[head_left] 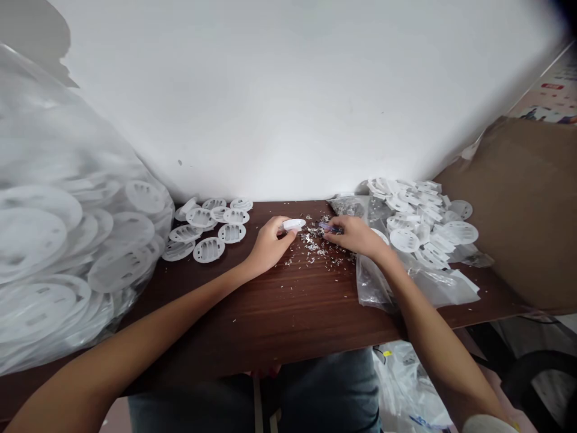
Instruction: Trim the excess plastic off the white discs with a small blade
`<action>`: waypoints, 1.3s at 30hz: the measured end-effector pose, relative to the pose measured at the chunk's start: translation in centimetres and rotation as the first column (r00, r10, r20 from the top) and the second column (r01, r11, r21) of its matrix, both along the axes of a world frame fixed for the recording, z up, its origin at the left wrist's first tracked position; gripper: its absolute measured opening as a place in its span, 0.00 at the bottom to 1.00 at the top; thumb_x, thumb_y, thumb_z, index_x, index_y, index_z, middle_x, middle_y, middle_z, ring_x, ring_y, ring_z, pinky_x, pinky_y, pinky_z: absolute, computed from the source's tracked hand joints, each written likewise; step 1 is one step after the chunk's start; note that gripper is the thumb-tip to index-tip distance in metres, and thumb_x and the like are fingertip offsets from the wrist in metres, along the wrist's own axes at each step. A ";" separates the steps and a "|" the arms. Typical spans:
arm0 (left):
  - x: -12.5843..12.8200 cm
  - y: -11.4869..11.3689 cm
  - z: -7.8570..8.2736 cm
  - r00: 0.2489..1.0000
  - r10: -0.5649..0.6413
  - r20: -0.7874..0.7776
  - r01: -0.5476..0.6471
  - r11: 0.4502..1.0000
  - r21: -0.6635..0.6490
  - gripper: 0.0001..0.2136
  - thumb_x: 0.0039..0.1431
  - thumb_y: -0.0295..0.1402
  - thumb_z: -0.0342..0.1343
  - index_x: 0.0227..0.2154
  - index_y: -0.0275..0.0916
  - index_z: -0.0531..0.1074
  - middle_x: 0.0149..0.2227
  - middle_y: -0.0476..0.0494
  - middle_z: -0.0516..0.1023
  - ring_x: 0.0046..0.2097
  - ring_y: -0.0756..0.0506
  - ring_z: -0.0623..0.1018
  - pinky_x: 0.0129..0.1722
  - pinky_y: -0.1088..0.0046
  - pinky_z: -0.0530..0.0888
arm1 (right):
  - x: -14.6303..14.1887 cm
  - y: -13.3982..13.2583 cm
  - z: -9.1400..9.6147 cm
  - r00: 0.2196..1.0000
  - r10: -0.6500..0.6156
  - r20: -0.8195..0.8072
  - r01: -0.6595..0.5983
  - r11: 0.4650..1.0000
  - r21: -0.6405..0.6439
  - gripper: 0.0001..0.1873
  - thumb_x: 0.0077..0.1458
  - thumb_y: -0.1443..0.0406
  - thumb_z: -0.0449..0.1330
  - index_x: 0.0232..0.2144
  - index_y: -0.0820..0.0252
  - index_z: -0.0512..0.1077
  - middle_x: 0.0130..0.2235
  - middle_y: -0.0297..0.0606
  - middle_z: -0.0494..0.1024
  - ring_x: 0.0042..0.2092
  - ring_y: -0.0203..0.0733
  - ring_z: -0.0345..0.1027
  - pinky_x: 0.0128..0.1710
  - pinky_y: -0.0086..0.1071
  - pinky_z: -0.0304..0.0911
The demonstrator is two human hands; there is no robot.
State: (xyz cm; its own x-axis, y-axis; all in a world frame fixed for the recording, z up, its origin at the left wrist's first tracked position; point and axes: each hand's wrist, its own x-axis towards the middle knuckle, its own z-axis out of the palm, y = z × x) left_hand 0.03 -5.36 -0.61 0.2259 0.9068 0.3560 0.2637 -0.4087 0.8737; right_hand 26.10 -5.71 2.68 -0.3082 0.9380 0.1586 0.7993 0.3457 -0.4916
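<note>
Left hand (pixel 270 243) pinches small white round plastic disc (pixel 294 225), fingers closed; right hand (pixel 354 236) clasps small blue-handled tool (pixel 329 227), tip just beside disc.

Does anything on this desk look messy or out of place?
Yes: small silvery-white scraps lie scattered over the dark wooden tabletop, around the left hand and right hand. They look odd as loose litter beside the neatly formed white slotted discs.
</note>
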 end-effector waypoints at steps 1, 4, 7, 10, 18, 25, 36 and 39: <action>0.0 0.0 -0.1 1.000 -0.002 -0.002 0.002 1.000 0.006 0.09 0.63 0.35 0.61 0.45 0.43 0.76 0.48 0.41 0.80 0.51 0.41 0.79 0.53 0.60 0.74 | -0.2 0.0 -0.1 1.000 0.004 -0.005 -0.004 1.000 -0.007 0.08 0.57 0.58 0.65 0.36 0.54 0.79 0.40 0.40 0.82 0.40 0.50 0.74 0.39 0.39 0.63; 0.0 0.1 -0.3 1.000 -0.004 -0.007 0.004 1.000 0.027 0.09 0.62 0.35 0.61 0.45 0.43 0.76 0.48 0.42 0.80 0.50 0.42 0.78 0.53 0.61 0.74 | -0.8 -0.1 -0.6 1.000 0.015 -0.016 -0.015 1.000 -0.016 0.08 0.57 0.57 0.65 0.34 0.53 0.80 0.39 0.40 0.82 0.38 0.49 0.73 0.39 0.40 0.62; 0.0 0.1 -0.4 1.000 0.004 -0.028 -0.003 0.999 0.033 0.10 0.63 0.35 0.61 0.46 0.43 0.76 0.48 0.42 0.79 0.50 0.42 0.78 0.52 0.61 0.74 | -1.1 -0.1 -0.8 0.999 0.015 -0.034 -0.015 1.000 0.000 0.08 0.59 0.59 0.62 0.32 0.54 0.79 0.36 0.40 0.82 0.36 0.47 0.72 0.38 0.39 0.61; 0.0 0.0 -0.1 0.998 0.003 -0.061 -0.001 0.999 0.033 0.09 0.63 0.36 0.60 0.45 0.43 0.76 0.48 0.42 0.79 0.50 0.42 0.78 0.51 0.61 0.74 | -1.0 -0.1 -0.3 0.995 -0.029 -0.099 0.032 0.999 0.022 0.09 0.60 0.59 0.60 0.32 0.54 0.79 0.36 0.39 0.81 0.35 0.46 0.71 0.37 0.39 0.61; -0.1 -0.3 0.4 0.992 0.008 -0.129 -0.003 0.999 0.038 0.09 0.64 0.37 0.59 0.45 0.42 0.75 0.48 0.43 0.79 0.49 0.42 0.78 0.51 0.61 0.74 | -1.3 -0.6 0.2 0.997 -0.029 -0.074 0.031 0.999 0.029 0.09 0.58 0.62 0.61 0.38 0.58 0.79 0.43 0.42 0.83 0.42 0.48 0.74 0.42 0.38 0.65; 0.0 -0.1 0.2 0.987 0.010 -0.160 0.003 0.997 0.081 0.07 0.64 0.35 0.59 0.43 0.42 0.75 0.45 0.45 0.80 0.48 0.43 0.79 0.49 0.63 0.75 | -2.0 -0.5 -1.2 0.994 0.049 0.097 -0.059 0.993 0.102 0.08 0.59 0.66 0.59 0.39 0.59 0.78 0.40 0.43 0.80 0.41 0.46 0.73 0.42 0.37 0.63; -0.1 -0.1 0.0 0.986 0.004 -0.166 0.011 0.996 0.087 0.07 0.65 0.36 0.59 0.43 0.41 0.75 0.44 0.44 0.80 0.46 0.43 0.79 0.48 0.61 0.76 | -0.8 -0.2 -0.2 0.957 -0.131 -0.259 0.122 0.991 -0.052 0.10 0.60 0.57 0.61 0.35 0.57 0.75 0.35 0.40 0.78 0.35 0.43 0.68 0.36 0.37 0.59; -0.1 0.0 -0.1 0.988 -0.012 -0.157 0.035 0.989 0.146 0.07 0.65 0.33 0.59 0.44 0.41 0.75 0.44 0.44 0.80 0.46 0.44 0.79 0.48 0.61 0.77 | -1.1 -0.4 0.1 0.820 -0.160 -0.550 0.010 0.964 -0.267 0.14 0.56 0.54 0.67 0.37 0.56 0.74 0.30 0.33 0.73 0.26 0.34 0.58 0.26 0.32 0.52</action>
